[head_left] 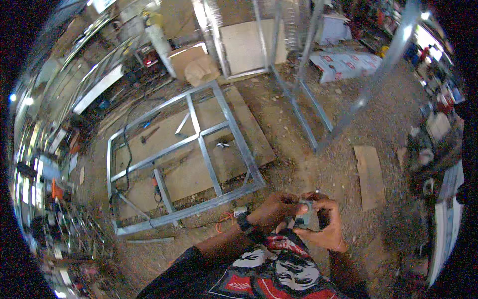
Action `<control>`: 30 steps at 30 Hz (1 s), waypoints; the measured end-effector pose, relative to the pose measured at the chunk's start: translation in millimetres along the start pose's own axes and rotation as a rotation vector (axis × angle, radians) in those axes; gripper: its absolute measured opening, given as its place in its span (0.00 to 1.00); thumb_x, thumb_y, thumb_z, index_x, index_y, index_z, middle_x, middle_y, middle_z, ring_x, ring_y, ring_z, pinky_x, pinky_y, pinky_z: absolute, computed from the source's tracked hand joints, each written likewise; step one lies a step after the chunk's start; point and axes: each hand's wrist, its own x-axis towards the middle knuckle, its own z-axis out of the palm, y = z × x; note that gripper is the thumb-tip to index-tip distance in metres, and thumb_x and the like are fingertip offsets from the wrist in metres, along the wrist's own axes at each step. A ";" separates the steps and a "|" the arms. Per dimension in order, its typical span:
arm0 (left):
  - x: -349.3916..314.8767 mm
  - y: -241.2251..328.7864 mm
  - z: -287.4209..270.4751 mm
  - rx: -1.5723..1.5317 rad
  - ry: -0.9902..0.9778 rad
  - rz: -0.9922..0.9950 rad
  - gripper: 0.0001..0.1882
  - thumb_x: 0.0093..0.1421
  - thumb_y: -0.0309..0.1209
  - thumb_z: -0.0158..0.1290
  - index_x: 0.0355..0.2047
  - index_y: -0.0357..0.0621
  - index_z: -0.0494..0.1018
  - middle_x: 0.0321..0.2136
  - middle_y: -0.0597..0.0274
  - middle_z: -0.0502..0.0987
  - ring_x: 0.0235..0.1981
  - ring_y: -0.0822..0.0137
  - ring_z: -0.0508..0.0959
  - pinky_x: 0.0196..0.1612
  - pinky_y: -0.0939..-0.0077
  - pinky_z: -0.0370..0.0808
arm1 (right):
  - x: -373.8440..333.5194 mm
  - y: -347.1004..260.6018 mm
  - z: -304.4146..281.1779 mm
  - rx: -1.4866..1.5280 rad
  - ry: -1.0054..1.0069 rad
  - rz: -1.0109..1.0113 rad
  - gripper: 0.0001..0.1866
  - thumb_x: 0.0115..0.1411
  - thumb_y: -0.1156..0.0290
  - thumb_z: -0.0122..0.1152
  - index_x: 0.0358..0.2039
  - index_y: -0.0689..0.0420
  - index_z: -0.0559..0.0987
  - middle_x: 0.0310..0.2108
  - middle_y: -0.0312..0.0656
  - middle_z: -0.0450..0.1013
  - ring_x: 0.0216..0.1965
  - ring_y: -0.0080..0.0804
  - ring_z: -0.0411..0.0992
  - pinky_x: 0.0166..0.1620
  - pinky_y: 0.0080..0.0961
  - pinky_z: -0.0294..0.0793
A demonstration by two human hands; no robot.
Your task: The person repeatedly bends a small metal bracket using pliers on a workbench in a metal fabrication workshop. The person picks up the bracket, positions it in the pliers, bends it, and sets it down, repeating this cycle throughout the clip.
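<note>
My left hand (275, 209) and my right hand (328, 226) meet in front of my body, fingers bent inward. Between them is a small, flat grey-green piece (302, 218), pinched along its upper edge by both. Blur hides what kind of thing it is. A dark watch (244, 223) sits on my left wrist. To the left of my hands, a rectangular metal frame (191, 215) of silvery channel bars with inner crossbars lies on the ground, apart from both hands.
Brown sheets (249, 132) lie under the metal frame. A black cable (128, 154) crosses it, and an orange cord (224, 219) lies near its front edge. Tall metal studs (366, 94) stand at the right. A wooden board (369, 177) rests on the dirt floor. Clutter lines both sides.
</note>
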 end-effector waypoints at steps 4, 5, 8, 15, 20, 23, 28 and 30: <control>16.0 -9.2 3.2 -0.178 0.119 0.178 0.13 0.65 0.40 0.62 0.35 0.42 0.80 0.29 0.67 0.80 0.29 0.75 0.78 0.23 0.81 0.71 | 39.2 8.5 -26.9 -0.011 -0.238 0.296 0.40 0.44 0.74 0.83 0.53 0.52 0.65 0.59 0.53 0.69 0.63 0.47 0.67 0.64 0.46 0.64; 4.1 7.0 7.1 -0.291 0.115 0.117 0.13 0.65 0.40 0.62 0.36 0.41 0.80 0.30 0.67 0.80 0.30 0.75 0.78 0.25 0.81 0.73 | 44.7 26.7 -33.5 -0.060 -0.263 0.139 0.39 0.44 0.72 0.84 0.53 0.52 0.66 0.59 0.53 0.69 0.62 0.48 0.68 0.63 0.45 0.66; -8.9 3.0 8.0 -0.509 0.215 0.116 0.14 0.66 0.39 0.61 0.41 0.40 0.80 0.34 0.66 0.81 0.34 0.74 0.79 0.31 0.78 0.76 | 72.8 46.7 -28.4 -0.161 -0.377 -0.202 0.37 0.45 0.69 0.84 0.52 0.52 0.69 0.58 0.54 0.71 0.59 0.50 0.71 0.60 0.45 0.70; -20.3 -38.1 -18.2 -0.556 0.431 0.182 0.16 0.66 0.36 0.61 0.49 0.39 0.79 0.40 0.63 0.82 0.40 0.71 0.80 0.40 0.73 0.79 | 102.6 71.6 12.2 -0.028 -0.616 -0.165 0.37 0.46 0.65 0.84 0.52 0.53 0.69 0.59 0.54 0.71 0.60 0.50 0.71 0.60 0.43 0.71; -41.2 -39.8 -41.0 -0.679 0.494 0.196 0.19 0.65 0.35 0.62 0.53 0.39 0.77 0.43 0.62 0.81 0.41 0.69 0.80 0.43 0.72 0.80 | 119.1 71.0 49.9 -0.077 -0.723 -0.193 0.36 0.46 0.66 0.83 0.52 0.53 0.71 0.60 0.54 0.69 0.63 0.52 0.68 0.63 0.44 0.68; -35.1 -51.6 -52.7 -0.767 0.466 0.282 0.21 0.66 0.34 0.61 0.56 0.38 0.75 0.45 0.59 0.81 0.45 0.64 0.81 0.46 0.68 0.81 | 119.2 77.0 62.9 -0.039 -0.749 -0.131 0.35 0.46 0.67 0.83 0.52 0.54 0.72 0.61 0.53 0.69 0.63 0.53 0.68 0.64 0.44 0.67; -14.8 -104.1 -72.8 -0.042 0.594 0.516 0.23 0.65 0.32 0.60 0.58 0.40 0.73 0.48 0.55 0.80 0.47 0.61 0.82 0.50 0.66 0.81 | 127.9 91.5 76.1 -0.061 -0.781 -0.020 0.34 0.46 0.70 0.81 0.53 0.53 0.72 0.61 0.54 0.68 0.62 0.53 0.68 0.64 0.43 0.67; -4.9 -97.5 -78.1 -0.618 0.504 0.390 0.24 0.64 0.31 0.61 0.59 0.42 0.72 0.48 0.54 0.80 0.47 0.59 0.82 0.51 0.66 0.81 | 135.3 107.6 78.5 0.006 -0.810 0.041 0.36 0.45 0.69 0.82 0.53 0.53 0.72 0.60 0.54 0.68 0.62 0.53 0.69 0.64 0.44 0.67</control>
